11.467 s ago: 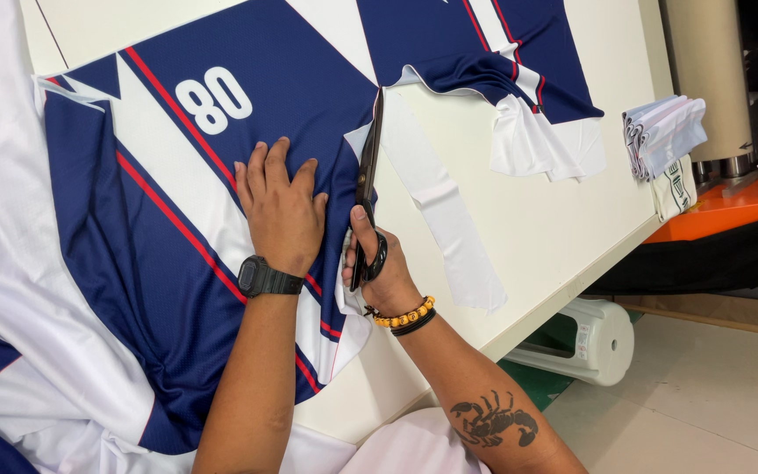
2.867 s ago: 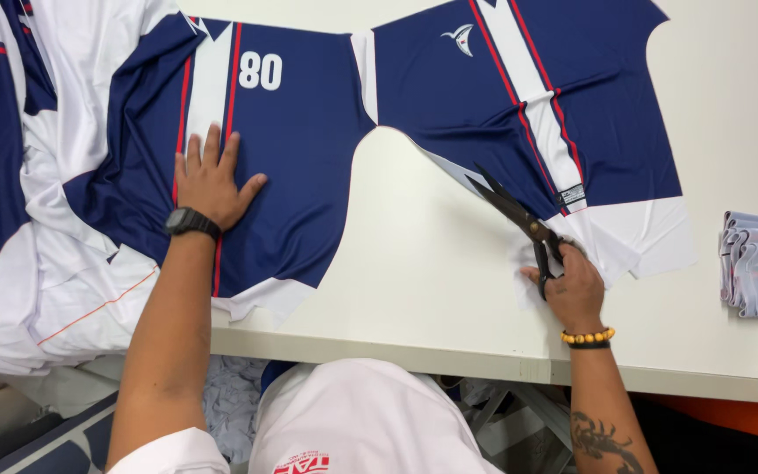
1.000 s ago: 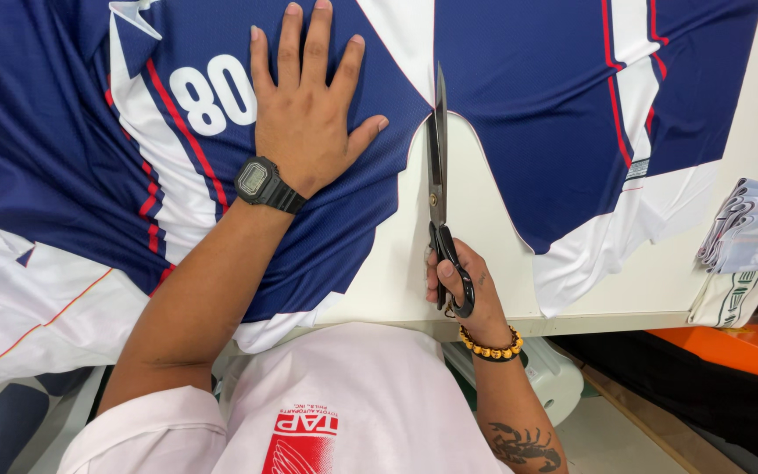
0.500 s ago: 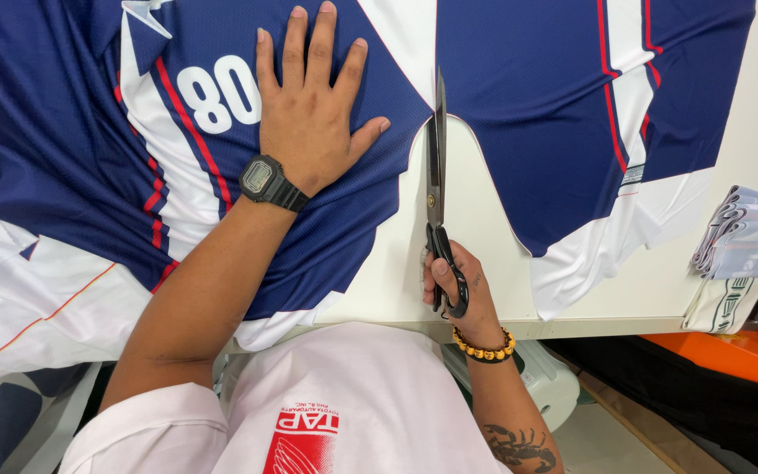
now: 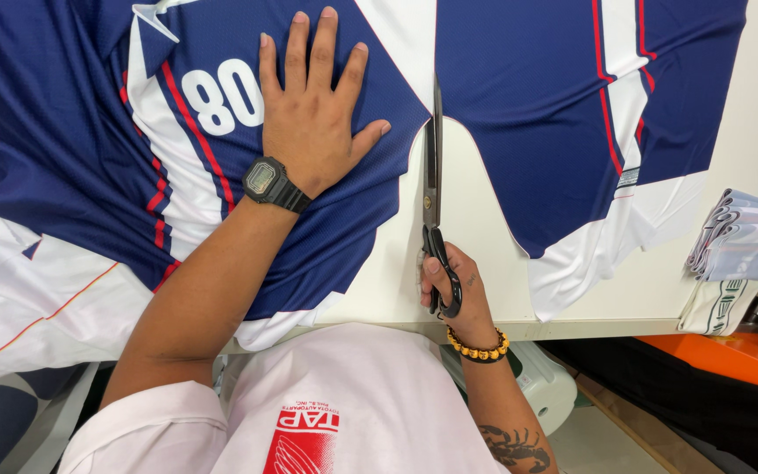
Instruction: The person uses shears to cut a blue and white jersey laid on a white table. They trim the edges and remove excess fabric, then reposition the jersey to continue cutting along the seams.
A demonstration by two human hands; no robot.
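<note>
My left hand [image 5: 313,118] lies flat with fingers spread on a navy printed fabric panel [image 5: 89,149] with white and red stripes and a white number. A black watch sits on that wrist. My right hand [image 5: 454,285] grips the black handles of long scissors [image 5: 433,167], whose blades point away from me along the curved cut edge of the panel. A second navy panel [image 5: 554,114] lies to the right of the blades on the cream table [image 5: 467,219].
A stack of folded pale fabric pieces [image 5: 747,241] rests at the table's right edge. An orange surface [image 5: 730,355] sits lower right. White fabric [image 5: 28,307] hangs over the near left edge. A white appliance [image 5: 537,386] stands on the floor under the table.
Over the last second my right hand and the scissors stay almost in place along the cut edge. My left hand remains pressed flat on the numbered panel.
</note>
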